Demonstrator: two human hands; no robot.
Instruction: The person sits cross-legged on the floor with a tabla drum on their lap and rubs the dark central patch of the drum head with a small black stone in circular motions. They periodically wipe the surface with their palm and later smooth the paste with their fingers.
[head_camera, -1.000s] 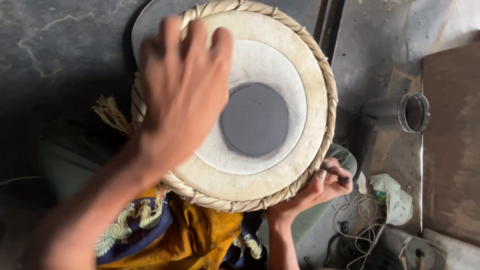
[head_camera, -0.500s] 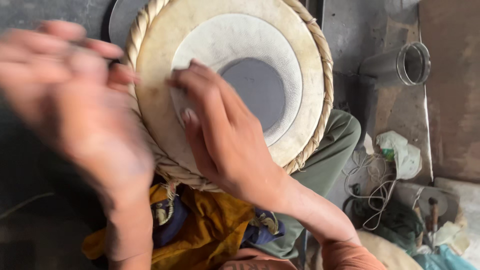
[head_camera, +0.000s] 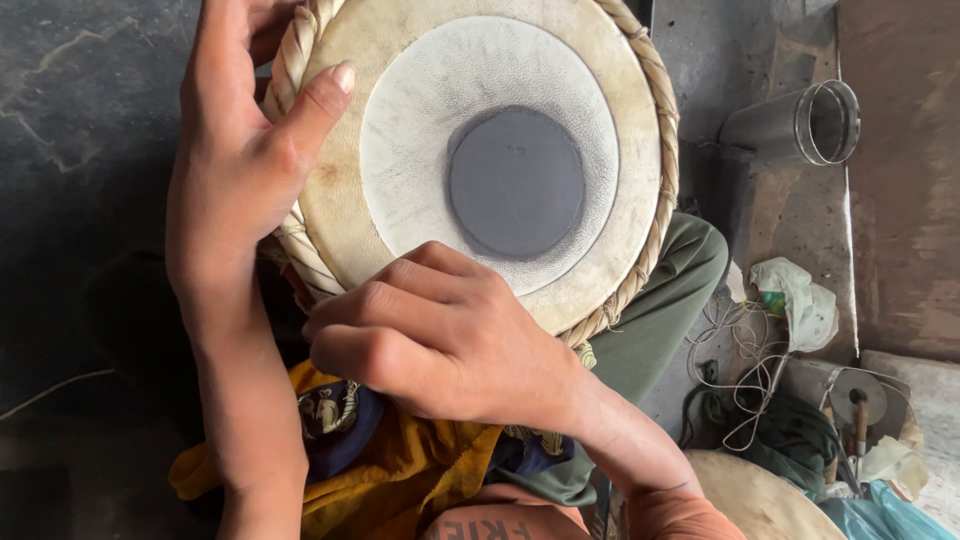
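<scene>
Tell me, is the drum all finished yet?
Mostly built, it seems: the drum has its skin on, a dark round patch in the middle and a braided rim around it. Right now the left hand grips the edge while the right hand rests curled on the skin. What's left, I can't tell.

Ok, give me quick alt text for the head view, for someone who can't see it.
Seen from above, a round hand drum with a pale skin, dark centre patch and braided rim is gripped by two bare hands: the left hand on its left edge, the right hand curled at its near edge. A metal cup, tangled string and a crumpled bag lie to the right.
</scene>
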